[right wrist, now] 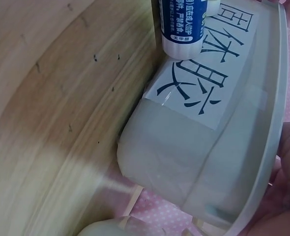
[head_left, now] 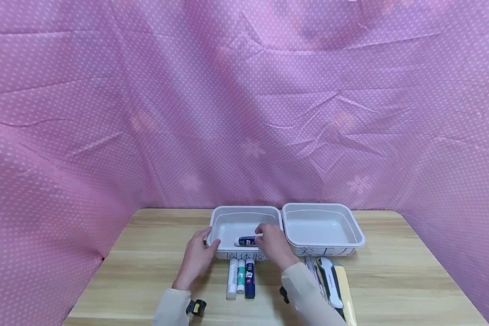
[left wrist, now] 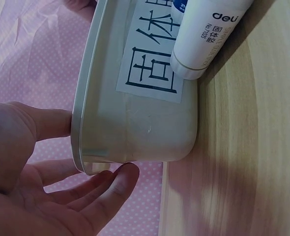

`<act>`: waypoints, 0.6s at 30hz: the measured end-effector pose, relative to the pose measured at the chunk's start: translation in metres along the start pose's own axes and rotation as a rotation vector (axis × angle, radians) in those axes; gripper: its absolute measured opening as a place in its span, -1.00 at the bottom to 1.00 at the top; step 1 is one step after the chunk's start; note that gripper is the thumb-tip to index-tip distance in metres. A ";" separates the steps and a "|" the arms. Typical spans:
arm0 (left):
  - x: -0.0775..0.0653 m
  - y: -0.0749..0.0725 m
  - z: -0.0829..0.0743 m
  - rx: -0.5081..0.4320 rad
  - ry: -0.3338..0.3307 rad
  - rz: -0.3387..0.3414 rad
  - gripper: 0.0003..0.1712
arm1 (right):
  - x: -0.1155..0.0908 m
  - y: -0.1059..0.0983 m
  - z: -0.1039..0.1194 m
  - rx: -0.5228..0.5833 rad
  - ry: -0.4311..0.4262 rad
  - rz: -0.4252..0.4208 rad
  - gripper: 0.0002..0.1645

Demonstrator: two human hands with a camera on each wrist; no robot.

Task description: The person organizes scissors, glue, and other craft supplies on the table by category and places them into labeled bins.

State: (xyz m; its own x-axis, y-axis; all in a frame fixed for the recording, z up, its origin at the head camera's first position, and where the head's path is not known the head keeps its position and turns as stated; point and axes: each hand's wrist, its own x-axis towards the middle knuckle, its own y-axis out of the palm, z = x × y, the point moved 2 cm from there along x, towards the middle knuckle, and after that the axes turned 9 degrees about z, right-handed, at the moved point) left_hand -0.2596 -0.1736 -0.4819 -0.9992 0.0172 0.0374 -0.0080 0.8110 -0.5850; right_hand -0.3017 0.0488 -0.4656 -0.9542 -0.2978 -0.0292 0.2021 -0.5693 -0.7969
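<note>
My left hand [head_left: 198,256] holds the front-left corner of the left white tray [head_left: 246,209], thumb on its rim and fingers against the outer side. My right hand [head_left: 274,244] reaches over the front right of this tray. It grips the right end of a dark blue glue stick [head_left: 245,241], which lies sideways inside the tray's outline. In the right wrist view the fingers are mostly hidden behind the rim. Before the tray's labelled front lie a white glue stick [left wrist: 204,39], a green and white one [head_left: 241,276] and a dark blue one [right wrist: 183,24].
A second labelled white tray [head_left: 323,206] stands close on the right. In front of it several utility knives lie side by side, among them a white and black one [head_left: 331,283] and a yellow one [head_left: 345,294]. Pink dotted cloth [head_left: 244,113] hangs behind the wooden table [head_left: 399,271].
</note>
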 end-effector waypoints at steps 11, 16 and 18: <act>-0.001 0.002 -0.001 -0.011 -0.016 0.000 -0.34 | -0.003 0.001 0.001 -0.002 -0.004 -0.022 -0.77; -0.002 0.002 0.000 -0.014 -0.012 0.000 -0.34 | -0.004 0.001 0.000 -0.017 -0.027 -0.040 -0.78; -0.003 0.001 0.000 -0.015 -0.010 0.000 -0.34 | -0.005 0.000 0.000 -0.020 -0.029 -0.046 -0.78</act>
State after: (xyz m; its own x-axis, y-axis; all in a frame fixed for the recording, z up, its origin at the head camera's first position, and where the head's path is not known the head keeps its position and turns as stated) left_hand -0.2567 -0.1724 -0.4828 -0.9995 0.0112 0.0295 -0.0077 0.8197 -0.5728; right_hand -0.2970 0.0502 -0.4653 -0.9555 -0.2939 0.0254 0.1532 -0.5678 -0.8088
